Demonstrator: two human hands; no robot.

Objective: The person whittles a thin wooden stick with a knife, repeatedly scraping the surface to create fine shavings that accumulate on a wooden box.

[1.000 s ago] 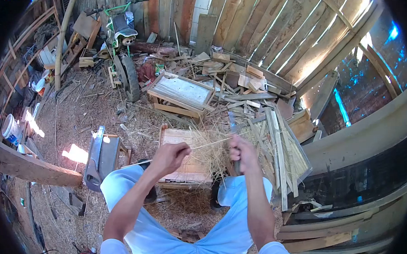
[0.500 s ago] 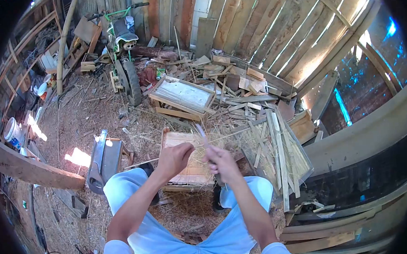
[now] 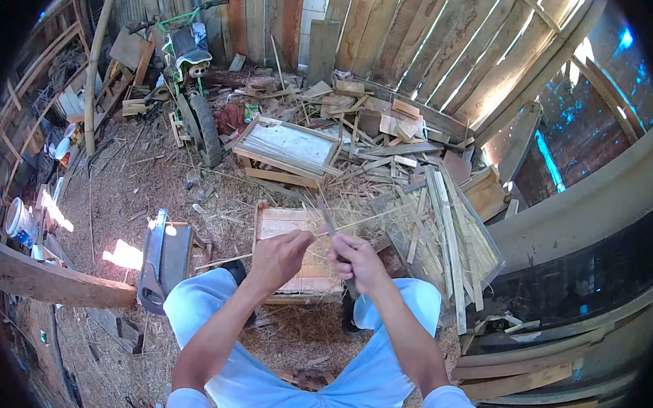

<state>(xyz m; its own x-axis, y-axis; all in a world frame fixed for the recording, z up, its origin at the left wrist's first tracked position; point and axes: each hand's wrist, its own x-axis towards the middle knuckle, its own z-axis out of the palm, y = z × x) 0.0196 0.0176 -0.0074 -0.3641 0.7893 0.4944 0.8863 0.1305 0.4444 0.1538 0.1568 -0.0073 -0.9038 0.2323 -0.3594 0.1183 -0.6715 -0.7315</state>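
Observation:
A long thin wooden strip runs sideways across the person's lap area, and my left hand is closed on it. My right hand is wrapped round a knife, its blade pointing up and away, beside the strip. The knife's handle end sticks out below my right hand. Under both hands lies a shallow wooden box with pale boards, between my knees.
A saw rests on a dark stool at the left. Wooden strips lie on a board at the right. Beyond are a wooden frame tray, scrap wood, and a motorbike.
The knife blade has tilted and shifted slightly down against the strip. My left hand is almost where it was, still on the strip. The camera view has moved a little.

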